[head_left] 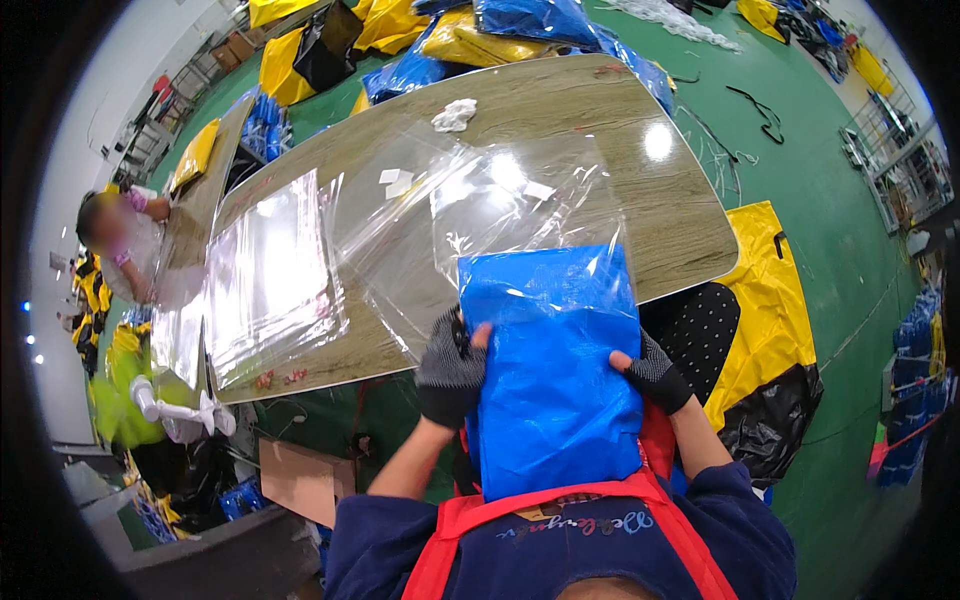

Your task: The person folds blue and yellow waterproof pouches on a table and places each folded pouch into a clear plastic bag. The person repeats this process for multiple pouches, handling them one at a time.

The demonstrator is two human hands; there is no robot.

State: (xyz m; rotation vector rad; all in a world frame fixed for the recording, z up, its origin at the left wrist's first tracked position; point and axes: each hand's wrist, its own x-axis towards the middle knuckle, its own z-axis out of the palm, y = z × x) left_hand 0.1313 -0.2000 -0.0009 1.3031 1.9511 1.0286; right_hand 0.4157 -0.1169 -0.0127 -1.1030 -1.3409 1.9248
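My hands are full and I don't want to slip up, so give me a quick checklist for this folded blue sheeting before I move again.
1. Left hand on the left edge of the folded blue sheeting: ok.
2. Right hand on its right edge: ok.
3. Far end covered by the clear plastic bag: ok.
4. Near end covered too: not ok, it is bare.
5. Underside covered: cannot tell, hidden.
6. Stack of clear bags on the tabletop: ok, to the left.

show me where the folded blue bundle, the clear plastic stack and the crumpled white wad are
Folded blue bundle (560, 395): head view, middle of its front
Clear plastic stack (268, 275): head view, middle of its top
Crumpled white wad (455, 115): head view, its centre
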